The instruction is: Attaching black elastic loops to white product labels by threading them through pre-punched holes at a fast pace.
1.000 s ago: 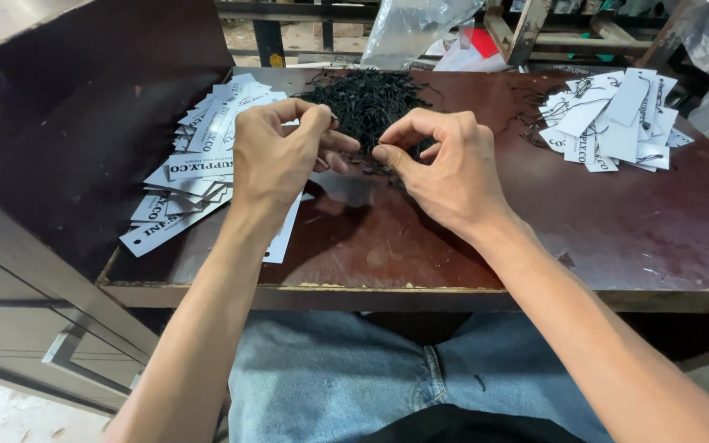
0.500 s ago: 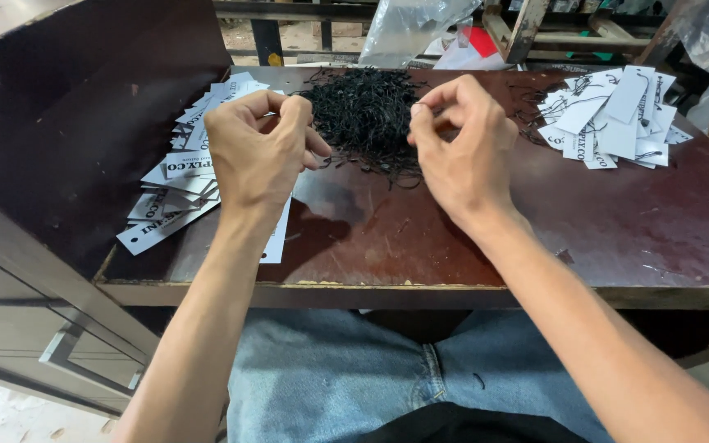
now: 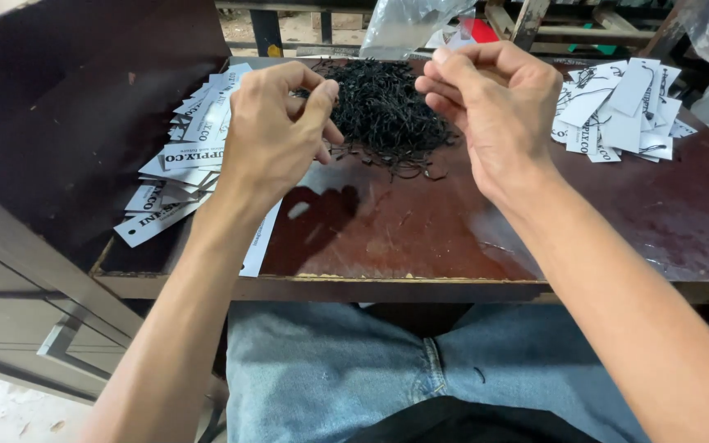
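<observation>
The left hand (image 3: 276, 135) is raised above the worn reddish-brown wooden tabletop (image 3: 420, 238), thumb and fingers pinched together; whether a cord sits between them cannot be told. The right hand (image 3: 494, 102) is curled likewise, its fingertips just beside a heap of thin black cords (image 3: 383, 111) lying between both hands toward the far edge. White paper tags (image 3: 182, 172) spread along the left edge, strung white tags (image 3: 617, 111) near the far right corner.
</observation>
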